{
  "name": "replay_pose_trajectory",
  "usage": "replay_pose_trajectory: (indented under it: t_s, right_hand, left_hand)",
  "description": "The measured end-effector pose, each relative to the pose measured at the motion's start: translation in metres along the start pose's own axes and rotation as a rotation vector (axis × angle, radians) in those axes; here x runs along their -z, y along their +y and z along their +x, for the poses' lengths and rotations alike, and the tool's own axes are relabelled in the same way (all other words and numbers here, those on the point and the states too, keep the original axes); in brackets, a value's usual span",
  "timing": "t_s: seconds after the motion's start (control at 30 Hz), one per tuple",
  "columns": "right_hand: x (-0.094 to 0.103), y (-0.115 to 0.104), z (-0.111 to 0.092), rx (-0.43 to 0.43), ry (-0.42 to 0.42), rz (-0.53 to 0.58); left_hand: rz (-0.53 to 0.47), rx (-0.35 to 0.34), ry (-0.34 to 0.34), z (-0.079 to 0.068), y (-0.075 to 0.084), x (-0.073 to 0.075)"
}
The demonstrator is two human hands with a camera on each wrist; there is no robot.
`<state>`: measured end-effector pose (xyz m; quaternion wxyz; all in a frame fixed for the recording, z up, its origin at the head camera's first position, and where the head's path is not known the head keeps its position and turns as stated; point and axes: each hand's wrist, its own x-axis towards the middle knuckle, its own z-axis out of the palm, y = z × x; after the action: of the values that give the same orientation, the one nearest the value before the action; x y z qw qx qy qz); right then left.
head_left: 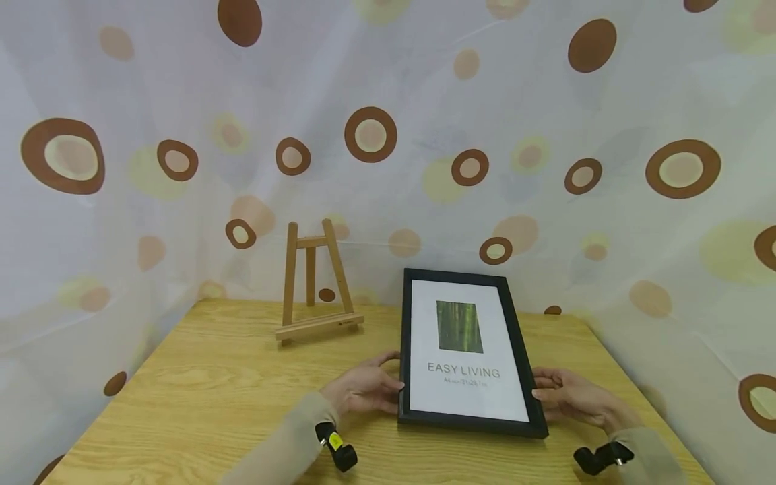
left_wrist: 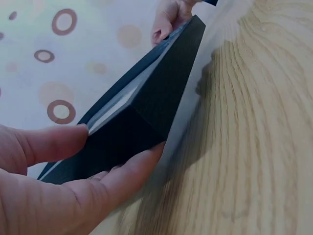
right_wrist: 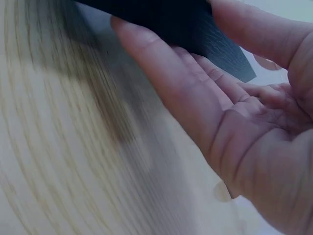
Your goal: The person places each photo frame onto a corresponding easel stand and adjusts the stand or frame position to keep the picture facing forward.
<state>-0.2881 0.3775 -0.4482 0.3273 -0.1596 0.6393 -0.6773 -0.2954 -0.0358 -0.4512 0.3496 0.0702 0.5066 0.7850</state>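
Both hands hold a black picture frame (head_left: 463, 426) by its long sides, right of the table's middle. Its face shows a white sheet with a green picture and the words EASY LIVING. My left hand (head_left: 366, 387) grips the left side, thumb at the front edge and fingers beneath, as the left wrist view shows of the frame's corner (left_wrist: 146, 105). On the other side my right hand (head_left: 572, 397) pinches the edge, its fingers (right_wrist: 161, 73) under the frame. The frame is tilted, its near end raised over the table with a shadow below.
A small wooden easel (head_left: 318, 323) stands at the back left of the wood-grain table (head_left: 230, 391). Behind and at both sides hangs a pale curtain (head_left: 412, 202) with brown and yellow circles. Each wrist wears a black camera (head_left: 339, 450).
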Motion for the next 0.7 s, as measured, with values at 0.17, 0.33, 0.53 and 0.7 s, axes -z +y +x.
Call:
replay_pose_trajectory:
  t_s: [0.17,0.33,0.53,0.7]
  right_hand:
    - [-0.005,-0.002,0.006,0.022,0.025,-0.003]
    - [-0.015,-0.005,0.012,0.035,0.013,0.013]
    - [-0.025,-0.007,0.018,-0.016,0.002,0.125]
    - [-0.028,-0.009,0.023,-0.033,-0.036,0.199]
  left_hand:
    - [-0.006,0.002,-0.048,-0.006,0.004,0.007]
    - [0.006,-0.020,-0.059,-0.013,0.005,0.015]
    - [0.040,-0.064,-0.085,-0.019,0.008,0.021]
    - [0.057,-0.103,-0.082,-0.021,0.012,0.024]
